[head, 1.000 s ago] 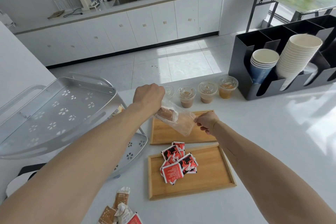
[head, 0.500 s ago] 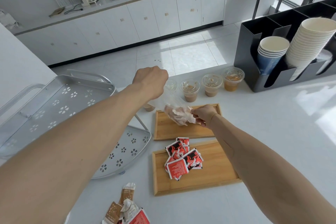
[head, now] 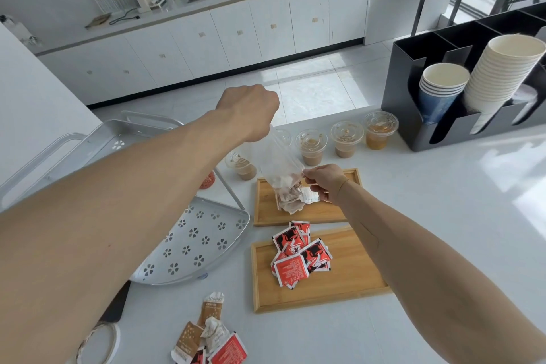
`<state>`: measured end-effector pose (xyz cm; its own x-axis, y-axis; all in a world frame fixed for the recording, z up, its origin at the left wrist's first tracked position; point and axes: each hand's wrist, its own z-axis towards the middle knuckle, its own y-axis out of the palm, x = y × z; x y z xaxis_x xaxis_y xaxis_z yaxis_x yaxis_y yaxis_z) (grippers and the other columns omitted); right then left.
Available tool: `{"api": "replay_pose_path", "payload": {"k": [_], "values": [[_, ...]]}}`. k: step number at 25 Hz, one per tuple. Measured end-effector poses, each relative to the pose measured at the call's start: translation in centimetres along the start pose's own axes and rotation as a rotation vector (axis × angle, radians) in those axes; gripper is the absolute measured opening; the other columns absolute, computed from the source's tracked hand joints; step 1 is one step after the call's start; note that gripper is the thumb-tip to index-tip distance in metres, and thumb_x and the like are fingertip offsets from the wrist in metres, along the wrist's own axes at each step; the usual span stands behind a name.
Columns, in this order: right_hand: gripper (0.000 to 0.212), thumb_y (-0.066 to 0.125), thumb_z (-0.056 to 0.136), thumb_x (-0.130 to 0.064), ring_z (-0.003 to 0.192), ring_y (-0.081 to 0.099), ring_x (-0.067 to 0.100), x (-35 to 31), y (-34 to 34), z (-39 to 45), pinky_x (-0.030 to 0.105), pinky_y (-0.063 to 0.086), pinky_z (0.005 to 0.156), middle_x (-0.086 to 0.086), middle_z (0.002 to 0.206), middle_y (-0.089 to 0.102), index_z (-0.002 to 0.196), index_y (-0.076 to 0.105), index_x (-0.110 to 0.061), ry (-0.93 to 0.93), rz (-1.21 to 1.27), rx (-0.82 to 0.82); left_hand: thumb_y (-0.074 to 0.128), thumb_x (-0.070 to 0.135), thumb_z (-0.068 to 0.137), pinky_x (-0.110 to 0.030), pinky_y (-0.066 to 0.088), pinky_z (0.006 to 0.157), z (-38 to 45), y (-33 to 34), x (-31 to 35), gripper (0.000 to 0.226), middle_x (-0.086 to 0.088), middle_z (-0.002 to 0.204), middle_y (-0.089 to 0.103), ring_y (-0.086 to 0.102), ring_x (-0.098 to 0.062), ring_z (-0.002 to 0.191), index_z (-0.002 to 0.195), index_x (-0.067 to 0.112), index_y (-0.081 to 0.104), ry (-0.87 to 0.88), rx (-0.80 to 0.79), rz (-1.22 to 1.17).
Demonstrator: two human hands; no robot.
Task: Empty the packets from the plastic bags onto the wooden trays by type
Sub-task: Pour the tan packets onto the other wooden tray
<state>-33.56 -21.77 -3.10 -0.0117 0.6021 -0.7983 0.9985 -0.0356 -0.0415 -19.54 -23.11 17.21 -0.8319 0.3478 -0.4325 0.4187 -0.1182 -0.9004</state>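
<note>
A clear plastic bag [head: 279, 161] hangs mouth-down over the far wooden tray [head: 334, 211]. My left hand [head: 249, 109] grips the bag's upper end, raised above the tray. At the bag's lower edge my right hand [head: 323, 180] pinches the opening. Brown and white packets [head: 291, 199] spill from the bag onto the far tray. The near wooden tray [head: 351, 284] carries a heap of red packets [head: 301, 254].
Loose brown and red packets [head: 206, 337] lie at the table's front edge. A silver perforated rack [head: 189, 242] stands left of the trays. Lidded drink cups [head: 345, 139] line up behind the far tray. A black organiser [head: 419, 127] with paper cups is at the right.
My left hand has lifted the bag's closed end higher, tipping it steeper. The brown and white packets have slid down and started dropping onto the far tray.
</note>
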Motion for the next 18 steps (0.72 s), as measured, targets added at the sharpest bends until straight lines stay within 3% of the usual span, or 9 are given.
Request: {"api": "replay_pose_path", "payload": {"k": [3, 7, 13, 18], "values": [[0.01, 0.062, 0.093, -0.013, 0.051, 0.044, 0.012, -0.6, -0.3, -0.7, 0.023, 0.028, 0.045, 0.002, 0.066, 0.057, 0.089, 0.065, -0.006, -0.026, -0.005, 0.003, 0.051, -0.003, 0.08, -0.026, 0.029, 0.047, -0.5, -0.4, -0.3, 0.028, -0.008, 0.095, 0.064, 0.062, -0.031, 0.083, 0.095, 0.014, 0.068, -0.009, 0.004, -0.016], [0.019, 0.061, 0.095, -0.016, 0.052, 0.046, 0.011, -1.3, -1.1, -1.8, 0.019, 0.03, 0.042, -0.001, 0.066, 0.057, 0.077, 0.064, -0.011, -0.045, -0.013, 0.001, 0.052, -0.004, 0.079, -0.032, 0.039, 0.057, -1.1, -1.3, -0.4, 0.028, -0.008, 0.096, 0.064, 0.061, -0.032, 0.082, 0.096, 0.014, 0.066, -0.022, 0.017, -0.06], [0.019, 0.059, 0.094, -0.02, 0.055, 0.046, 0.012, -1.8, -2.4, -3.5, 0.022, 0.029, 0.049, -0.001, 0.07, 0.057, 0.076, 0.061, -0.014, -0.024, -0.011, 0.024, 0.05, -0.002, 0.08, -0.034, 0.044, 0.062, -2.1, -2.0, -0.3, 0.03, -0.007, 0.1, 0.063, 0.062, -0.032, 0.087, 0.098, 0.014, 0.066, -0.047, 0.044, -0.148], [0.021, 0.062, 0.093, -0.027, 0.063, 0.054, 0.015, -0.7, -4.0, -6.3, 0.025, 0.032, 0.05, 0.009, 0.099, 0.066, 0.105, 0.061, -0.01, -0.099, 0.159, -0.059, 0.05, 0.005, 0.084, -0.033, 0.045, 0.065, -5.2, -0.2, -0.7, 0.025, -0.008, 0.101, 0.066, 0.064, -0.033, 0.088, 0.098, 0.014, 0.068, -0.192, 0.061, -0.387]]}}
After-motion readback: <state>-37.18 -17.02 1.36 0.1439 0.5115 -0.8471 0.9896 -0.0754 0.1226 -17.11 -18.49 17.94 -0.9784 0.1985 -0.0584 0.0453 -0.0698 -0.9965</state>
